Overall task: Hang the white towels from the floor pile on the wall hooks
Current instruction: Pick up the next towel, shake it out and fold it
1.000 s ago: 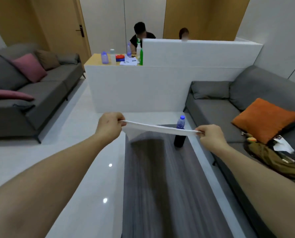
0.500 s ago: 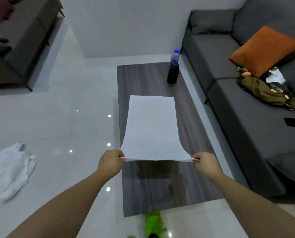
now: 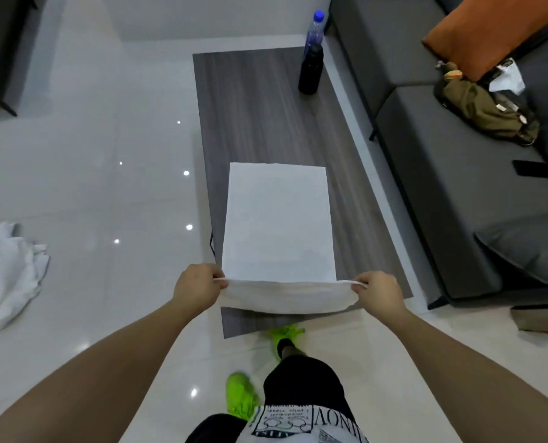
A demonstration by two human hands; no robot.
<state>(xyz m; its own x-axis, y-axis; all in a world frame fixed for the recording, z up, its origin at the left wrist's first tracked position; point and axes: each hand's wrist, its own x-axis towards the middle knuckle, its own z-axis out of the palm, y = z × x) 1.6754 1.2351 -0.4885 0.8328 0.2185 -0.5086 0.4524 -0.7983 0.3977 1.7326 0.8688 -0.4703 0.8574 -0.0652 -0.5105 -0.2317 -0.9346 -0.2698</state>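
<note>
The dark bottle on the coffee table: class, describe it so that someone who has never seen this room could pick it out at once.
Find the long dark wood coffee table between the glossy floor and the grey sofa. At its far right corner, well beyond the white towel, stand two bottles touching. The dark bottle is the nearer, black and opaque; the clear one behind it has a blue cap.

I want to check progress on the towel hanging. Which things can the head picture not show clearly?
- Wall hooks: outside the head view.
- Crumpled white towel pile: cut off by the left edge.
- Left hand and right hand fingertips: curled under the flat white towel.
- Dark wooden table: near part covered by the towel.
</note>
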